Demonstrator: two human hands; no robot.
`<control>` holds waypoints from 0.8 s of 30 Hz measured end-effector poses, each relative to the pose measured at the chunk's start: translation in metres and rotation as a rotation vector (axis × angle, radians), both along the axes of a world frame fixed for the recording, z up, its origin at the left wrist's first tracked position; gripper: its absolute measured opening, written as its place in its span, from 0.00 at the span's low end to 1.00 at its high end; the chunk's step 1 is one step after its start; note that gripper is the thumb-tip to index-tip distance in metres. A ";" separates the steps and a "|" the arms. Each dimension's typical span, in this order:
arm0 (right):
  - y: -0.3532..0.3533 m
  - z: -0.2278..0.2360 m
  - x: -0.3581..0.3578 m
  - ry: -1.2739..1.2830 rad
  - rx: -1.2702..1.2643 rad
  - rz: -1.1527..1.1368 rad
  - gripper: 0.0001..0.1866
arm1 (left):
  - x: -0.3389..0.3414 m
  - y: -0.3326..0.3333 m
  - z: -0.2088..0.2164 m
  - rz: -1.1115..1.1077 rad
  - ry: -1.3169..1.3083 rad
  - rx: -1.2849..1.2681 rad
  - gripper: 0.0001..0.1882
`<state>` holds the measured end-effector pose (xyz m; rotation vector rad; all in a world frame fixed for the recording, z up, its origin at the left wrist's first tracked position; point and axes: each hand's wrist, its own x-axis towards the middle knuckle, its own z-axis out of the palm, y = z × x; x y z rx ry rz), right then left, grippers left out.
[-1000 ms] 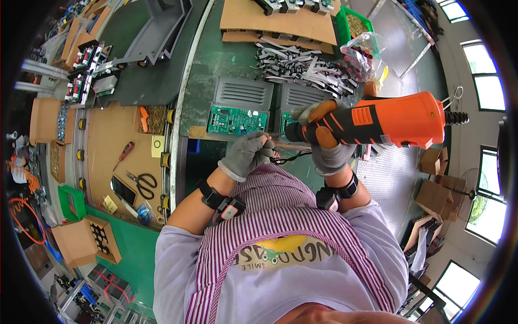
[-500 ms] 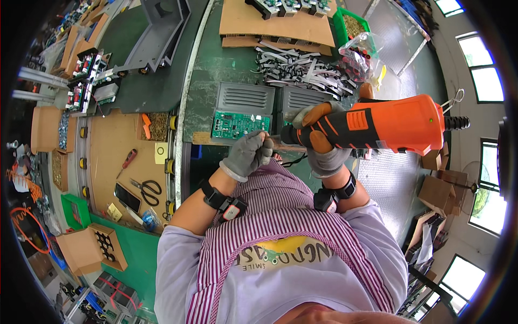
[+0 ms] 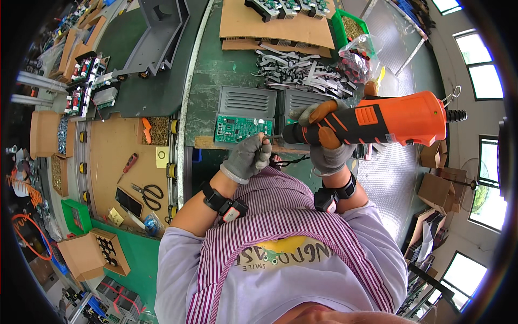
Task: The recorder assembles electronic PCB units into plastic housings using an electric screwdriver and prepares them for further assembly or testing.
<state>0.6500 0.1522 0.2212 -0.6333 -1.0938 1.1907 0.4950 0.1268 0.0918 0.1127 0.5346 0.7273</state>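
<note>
An orange and black electric screwdriver [image 3: 372,123] lies sideways in my right hand [image 3: 327,137], whose gloved fingers wrap round its black grip. Its bit points left, to the fingertips of my gloved left hand [image 3: 248,157]. Those fingers are pinched together at the bit's tip; anything small between them is too hidden to make out. Just beyond my left hand a green circuit board [image 3: 243,128] sits in a grey slotted housing [image 3: 246,101]. A second grey housing [image 3: 305,100] stands beside it, partly covered by my right hand and the screwdriver.
Flat ribbon cables [image 3: 307,73] are heaped behind the housings, near a cardboard sheet [image 3: 275,27]. A green bin of screws [image 3: 352,26] and a plastic bag [image 3: 357,58] are at the back right. Scissors [image 3: 148,196], a phone [image 3: 129,202] and a red-handled screwdriver [image 3: 128,164] lie at left.
The electric screwdriver has tilted slightly, its rear end moving up a little, and its bit now meets my left fingertips more visibly. My left hand stays nearly in place.
</note>
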 end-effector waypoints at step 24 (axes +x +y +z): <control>0.027 -0.039 -0.008 -0.477 -0.028 -0.215 0.07 | -0.036 0.050 0.016 0.047 0.463 0.195 0.07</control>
